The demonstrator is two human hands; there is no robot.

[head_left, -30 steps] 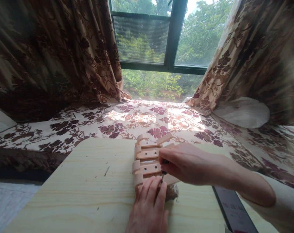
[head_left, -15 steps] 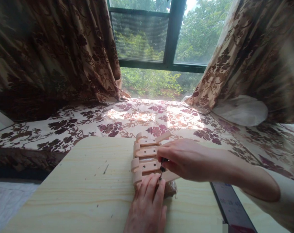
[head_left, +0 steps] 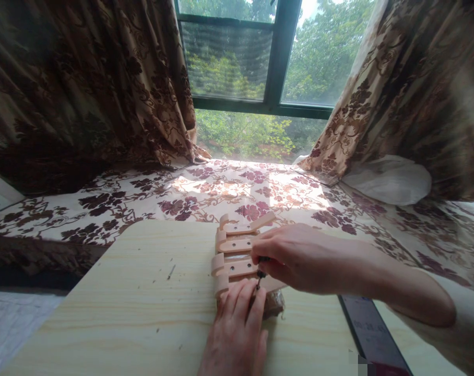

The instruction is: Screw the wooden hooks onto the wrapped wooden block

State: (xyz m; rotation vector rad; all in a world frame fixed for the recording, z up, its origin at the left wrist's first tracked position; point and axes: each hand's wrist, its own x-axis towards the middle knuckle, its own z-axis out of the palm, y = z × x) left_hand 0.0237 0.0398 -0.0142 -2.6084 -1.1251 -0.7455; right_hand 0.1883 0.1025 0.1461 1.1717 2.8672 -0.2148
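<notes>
My right hand (head_left: pixel 295 256) is closed around a small dark-handled screwdriver (head_left: pixel 262 270), its thin metal shaft pointing down at the nearest strap. Pale pinkish straps (head_left: pixel 240 268) lie in a row across a brown block wrapped in clear plastic (head_left: pixel 275 304). Pairs of dark screw heads show on the farther straps, whose left ends curl up in loops. My left hand (head_left: pixel 237 324) lies over the nearest strap and the block, fingers stretched out, fingertips close to the screwdriver tip. Those fingers hide what is directly under the tip.
The pale wooden table (head_left: pixel 115 292) carries a loose screw (head_left: pixel 170 272) and dark crumbs left of the block. A phone showing a timer (head_left: pixel 372 329) lies at the right, below my right forearm. Behind are a flowered cloth ledge (head_left: pixel 205 203), curtains and a window.
My right hand and the screwdriver have shifted very slightly left. My left hand and the straps stay almost where they were.
</notes>
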